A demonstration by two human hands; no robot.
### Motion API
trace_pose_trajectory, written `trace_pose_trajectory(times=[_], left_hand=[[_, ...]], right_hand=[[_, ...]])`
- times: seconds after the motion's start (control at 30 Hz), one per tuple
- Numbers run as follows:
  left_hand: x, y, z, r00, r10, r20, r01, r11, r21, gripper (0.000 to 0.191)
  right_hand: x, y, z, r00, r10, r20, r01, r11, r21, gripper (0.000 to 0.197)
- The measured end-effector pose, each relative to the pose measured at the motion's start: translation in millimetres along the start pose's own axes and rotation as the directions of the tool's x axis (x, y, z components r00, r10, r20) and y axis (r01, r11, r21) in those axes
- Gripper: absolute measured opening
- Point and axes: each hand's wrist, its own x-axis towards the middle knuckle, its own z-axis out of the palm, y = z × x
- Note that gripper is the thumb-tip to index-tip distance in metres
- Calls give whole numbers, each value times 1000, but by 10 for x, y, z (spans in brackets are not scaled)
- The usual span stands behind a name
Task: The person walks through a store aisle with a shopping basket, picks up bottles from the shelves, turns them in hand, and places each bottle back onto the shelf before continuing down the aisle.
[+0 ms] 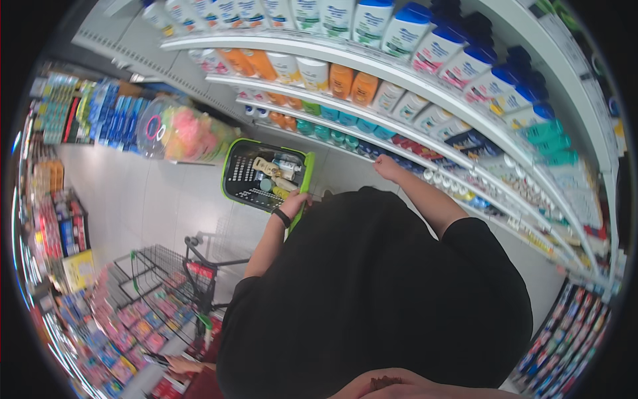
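My left hand (295, 202), with a dark band on its wrist, is closed around the green handle (308, 172) of a black shopping basket (239, 192) with a green rim. Several toiletries lie inside the basket: a cream-coloured bottle (266, 166), a white and blue container (289, 166), a jar with a pale green lid (266, 185) and a yellow item (282, 193) partly hidden by my hand. To the right, my right hand (388, 168) hangs beside the lower shelves with its fingers curled. Nothing shows in it.
Shelves (299, 41) ahead and to the right hold rows of shampoo bottles (408, 30). A clear bin of colourful bath puffs (187, 130) stands beyond the basket. At lower left are a wire shopping cart (162, 267) and another person's hand (184, 364) with a phone (157, 358).
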Motion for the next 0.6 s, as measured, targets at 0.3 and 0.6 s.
trace_pose_trajectory(times=[0.3,0.6], left_hand=[[262,818,-330,992,-122,-39,119,990,-69,29],[877,909,-447,984,-134,118,137,991,-13,16]], right_hand=[[-760,872,299,933,318,-167,-280,936,214,31],[-1742,1706,952,928,333,-165,-361,913,-190,34]])
